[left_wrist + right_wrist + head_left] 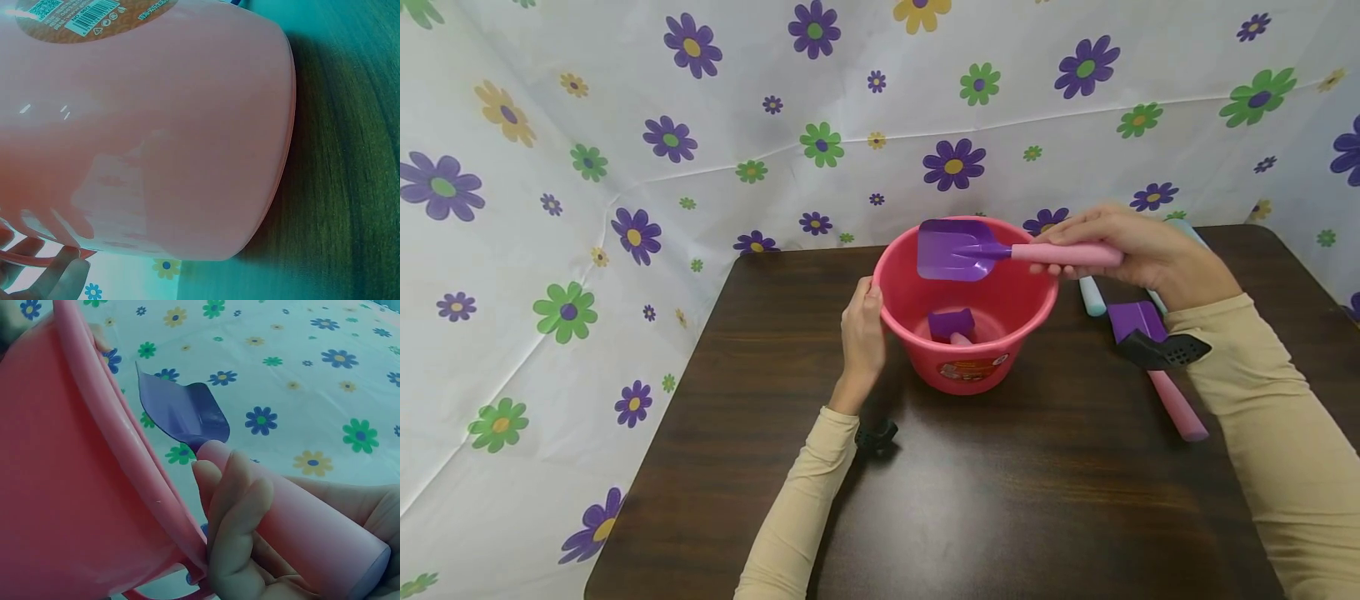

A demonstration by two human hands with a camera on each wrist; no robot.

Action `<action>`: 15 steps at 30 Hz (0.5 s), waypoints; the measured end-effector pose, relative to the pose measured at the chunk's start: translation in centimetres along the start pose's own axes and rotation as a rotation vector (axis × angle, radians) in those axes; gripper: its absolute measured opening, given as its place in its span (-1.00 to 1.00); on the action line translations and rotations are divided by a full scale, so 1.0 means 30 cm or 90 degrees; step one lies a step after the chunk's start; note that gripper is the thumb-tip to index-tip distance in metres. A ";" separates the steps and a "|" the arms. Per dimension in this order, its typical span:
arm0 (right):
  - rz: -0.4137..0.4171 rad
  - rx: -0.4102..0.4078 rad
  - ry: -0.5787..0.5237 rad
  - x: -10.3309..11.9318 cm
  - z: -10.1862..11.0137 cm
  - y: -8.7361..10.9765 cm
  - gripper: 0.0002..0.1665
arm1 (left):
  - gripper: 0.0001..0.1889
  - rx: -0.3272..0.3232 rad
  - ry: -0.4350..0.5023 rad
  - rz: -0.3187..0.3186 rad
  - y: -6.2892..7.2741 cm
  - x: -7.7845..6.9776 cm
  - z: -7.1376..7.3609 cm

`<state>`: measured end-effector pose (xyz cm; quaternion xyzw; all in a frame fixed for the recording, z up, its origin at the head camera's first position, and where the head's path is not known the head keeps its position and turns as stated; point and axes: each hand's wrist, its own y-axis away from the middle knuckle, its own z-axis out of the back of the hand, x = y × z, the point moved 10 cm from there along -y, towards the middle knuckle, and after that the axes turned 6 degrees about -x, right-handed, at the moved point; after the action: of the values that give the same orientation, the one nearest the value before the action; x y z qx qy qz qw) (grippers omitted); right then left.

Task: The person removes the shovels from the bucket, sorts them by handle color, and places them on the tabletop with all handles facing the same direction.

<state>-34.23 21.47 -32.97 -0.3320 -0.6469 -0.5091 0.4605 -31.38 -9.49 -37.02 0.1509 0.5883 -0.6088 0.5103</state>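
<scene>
A pink bucket (928, 354) with a label on its front stands upright on the dark table. At its left rim my left hand (862, 337) holds on, fingers over the edge; the left wrist view shows the bucket wall (156, 137) up close. My right hand (1112, 246) grips the pink handle of a purple toy shovel (958, 250), whose flat blade hangs over the bucket's opening. In the right wrist view the fingers curl round that handle (306, 525), right beside the bucket rim. Inside the bucket lies another purple piece (951, 323) with a pink end.
Right of the bucket, a second purple tool (1138, 321) with a pink handle lies on the table (1000, 500), partly behind my right wrist. Light-blue handles (1092, 297) lie beyond it. A flowered sheet (880, 108) hangs behind and to the left.
</scene>
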 end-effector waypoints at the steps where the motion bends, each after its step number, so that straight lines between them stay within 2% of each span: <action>1: -0.009 0.004 -0.026 -0.005 0.000 0.002 -0.72 | -0.39 0.000 0.000 0.001 0.000 0.001 0.001; 8: -0.047 0.073 -0.219 -0.023 -0.026 0.013 -0.75 | -0.39 0.003 0.003 0.001 0.000 0.001 -0.002; 15: -0.078 0.117 -0.344 -0.038 -0.027 0.022 -0.72 | -0.39 0.003 0.004 -0.004 0.001 0.001 -0.003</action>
<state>-33.02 20.89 -33.76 -0.3732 -0.8083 -0.3684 0.2678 -31.40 -9.42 -37.08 0.1522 0.5888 -0.6113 0.5064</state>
